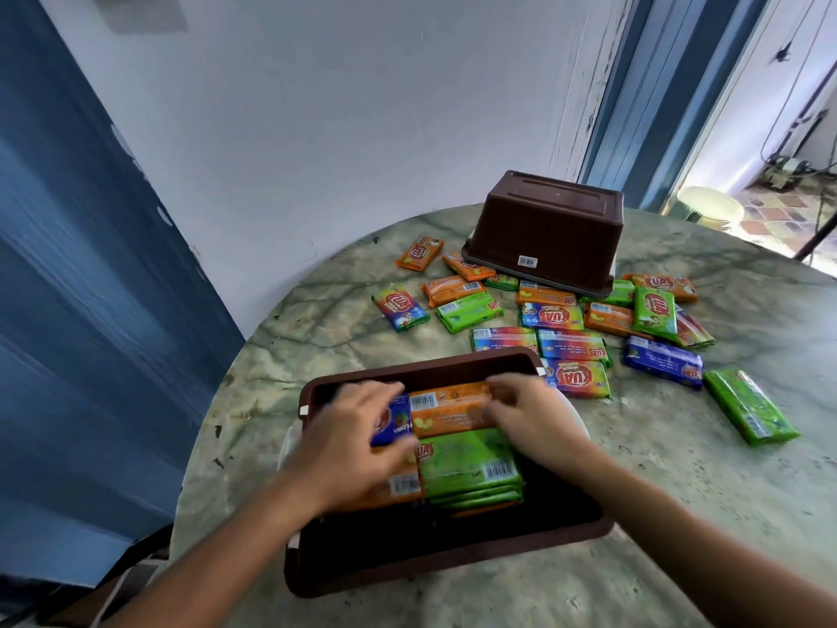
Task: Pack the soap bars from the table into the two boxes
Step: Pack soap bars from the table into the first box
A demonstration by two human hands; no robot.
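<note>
Worked inside the near brown box (453,543) with both hands on the round marbled counter (679,469). Left hand (344,439) laid over the packed bars, fingers bent onto a blue-wrapped bar (398,426); actual grip not clear. Right hand (530,417) curled at the right end of an orange soap bar (453,407) lying on top, fingertips pinching its edge. Below it, a stack of green bars (471,466), and another orange one (398,489) showing a barcode under the left wrist. Wrappers glossy and bright: orange, green, blue and rainbow-striped, each with a red oval logo reading "KUAT" (573,377) and white barcode patches. Loose bars (566,317) scattered across the far half of the counter, some overlapping, one green bar (749,407) lying apart to the right. Second brown box (548,228) stood upside down beyond them, a small white barcode sticker (527,262) on its side, resting partly on a few bars.
</note>
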